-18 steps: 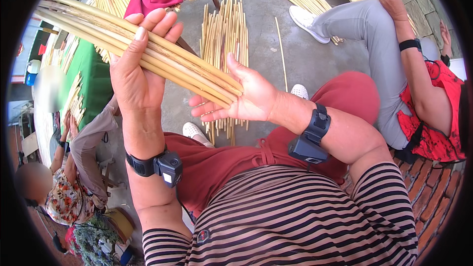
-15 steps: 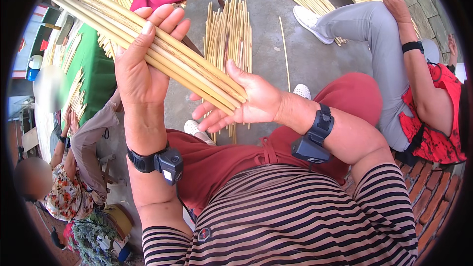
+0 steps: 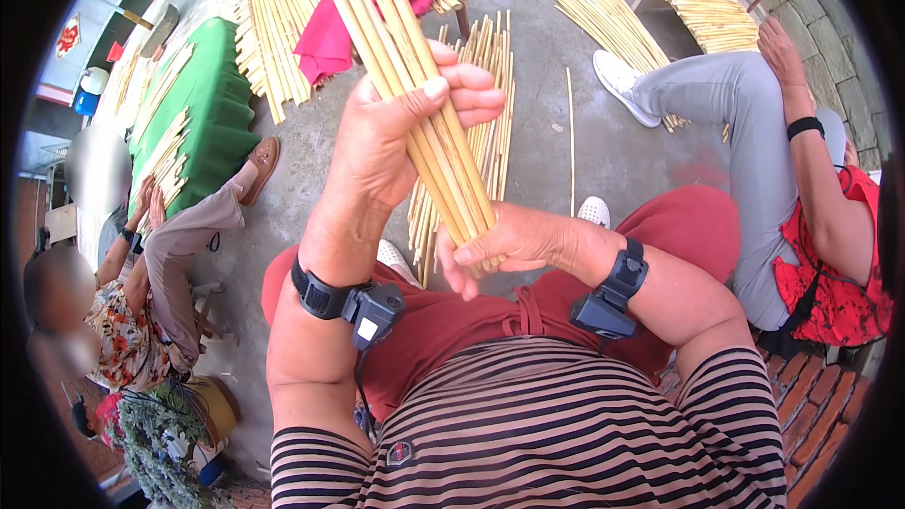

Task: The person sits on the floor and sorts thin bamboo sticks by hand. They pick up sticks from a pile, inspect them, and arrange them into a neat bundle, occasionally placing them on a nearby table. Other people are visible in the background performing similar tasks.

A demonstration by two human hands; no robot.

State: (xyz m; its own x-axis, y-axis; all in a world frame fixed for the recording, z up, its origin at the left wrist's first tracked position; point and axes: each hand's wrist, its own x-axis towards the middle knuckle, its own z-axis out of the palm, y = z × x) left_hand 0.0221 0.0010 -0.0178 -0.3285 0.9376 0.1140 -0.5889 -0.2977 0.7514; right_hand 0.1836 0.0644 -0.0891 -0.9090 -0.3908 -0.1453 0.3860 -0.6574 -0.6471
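A bundle of several long, yellow, cane-like sticks (image 3: 441,158) slants up and to the left in front of me, its upper part running out past the top edge. My left hand (image 3: 372,137) grips it around the middle, thumb across the front and fingers curling behind. At the lower ends my right hand (image 3: 518,238) closes on the sticks, its thumb over them and fingers underneath. Behind my hands, a loose pile of similar sticks (image 3: 497,71) lies on the grey concrete floor.
One lone stick (image 3: 570,132) lies on the floor. More sticks (image 3: 603,14) are spread farther right, near a seated person's grey-trousered leg (image 3: 749,123). A magenta cloth (image 3: 325,38) lies over sticks. On the left, another person sits by a green-covered table (image 3: 203,104).
The bundle has swung toward upright, its upper end moving right. My left hand has moved right and down, my right hand slightly down, its fingers now closed around the lower ends.
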